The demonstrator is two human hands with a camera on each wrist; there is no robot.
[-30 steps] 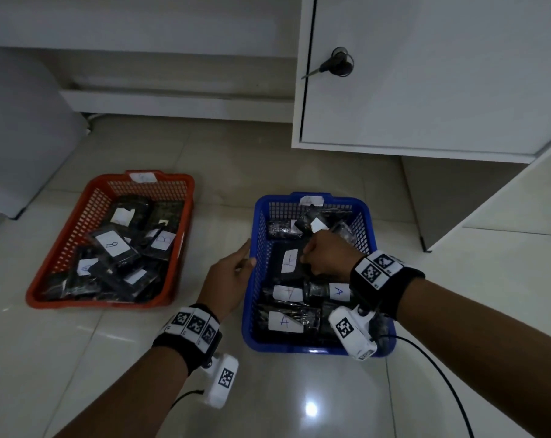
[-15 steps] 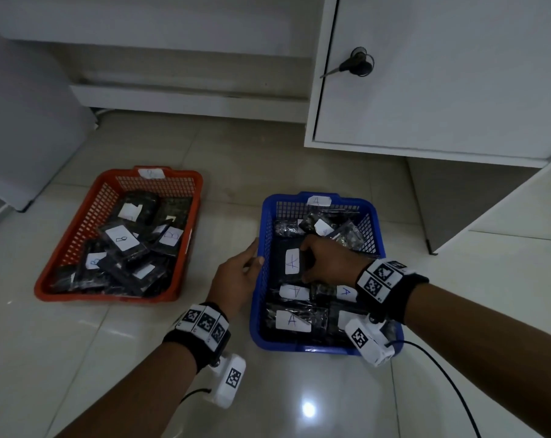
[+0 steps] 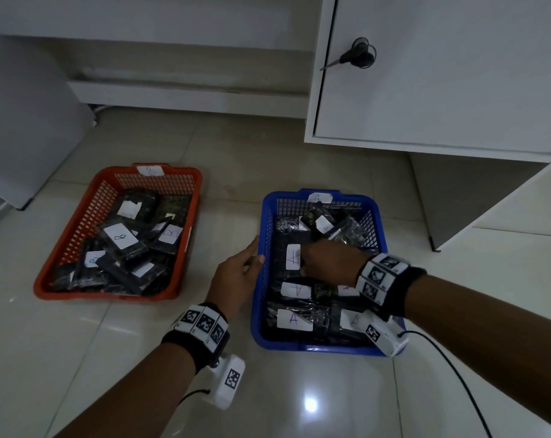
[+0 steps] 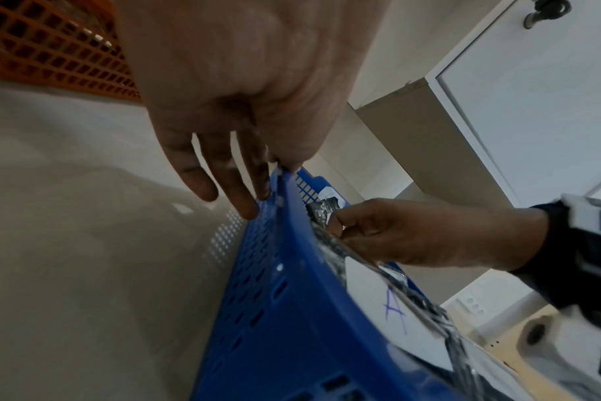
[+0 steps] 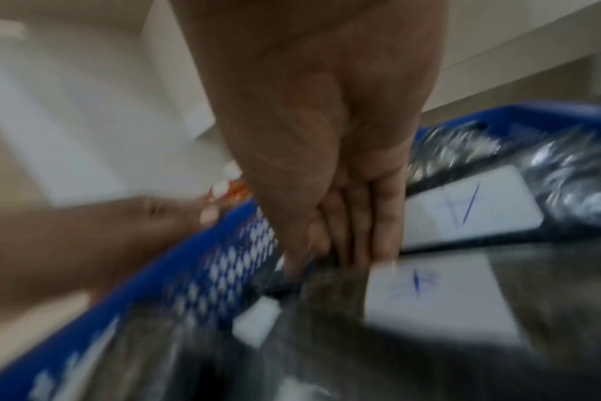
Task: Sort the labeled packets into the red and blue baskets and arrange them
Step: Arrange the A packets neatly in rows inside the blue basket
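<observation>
Head view: right hand [image 3: 329, 262] pinches packet [image 3: 291, 257].

Right wrist view: motion-blurred throughout; the packets [image 5: 440, 295] and their labels are smeared.
Right hand [image 3: 329, 262]: fingertips hidden among packets in the blue basket [image 3: 258, 298]; its grip cannot be made out.
Red basket [image 3: 59, 267]: lower packets buried under others, several labels unreadable.
Forearms: cut off by the head view's bottom edge.
</observation>
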